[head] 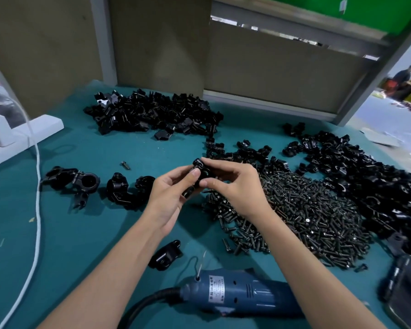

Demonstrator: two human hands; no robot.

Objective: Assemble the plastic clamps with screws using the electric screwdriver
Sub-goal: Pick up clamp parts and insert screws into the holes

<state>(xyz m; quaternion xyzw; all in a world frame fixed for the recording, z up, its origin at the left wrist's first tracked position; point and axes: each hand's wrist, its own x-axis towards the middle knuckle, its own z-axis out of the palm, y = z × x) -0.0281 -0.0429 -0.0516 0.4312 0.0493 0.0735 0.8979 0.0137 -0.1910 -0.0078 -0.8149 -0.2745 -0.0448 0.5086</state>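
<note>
Pinched at mid-frame between curled fingers of left hand (173, 193) and right hand (233, 186): small black plastic clamp piece (198, 167). Done, judging by centre left: only a few assembled black clamps (93, 184). Left: heaps of loose black clamp parts (152, 112), upper centre, and black screws (294, 210), right. Blue electric screwdriver (237, 293) lying untouched, bottom centre.

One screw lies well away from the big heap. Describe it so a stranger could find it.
On the teal mat, the screw heap lies right of the left hand and right hand, which hold a clamp. The stray screw lies on the other side, left of them, on bare mat just beyond the assembled clamps; unlike the rest, it touches nothing.
</note>
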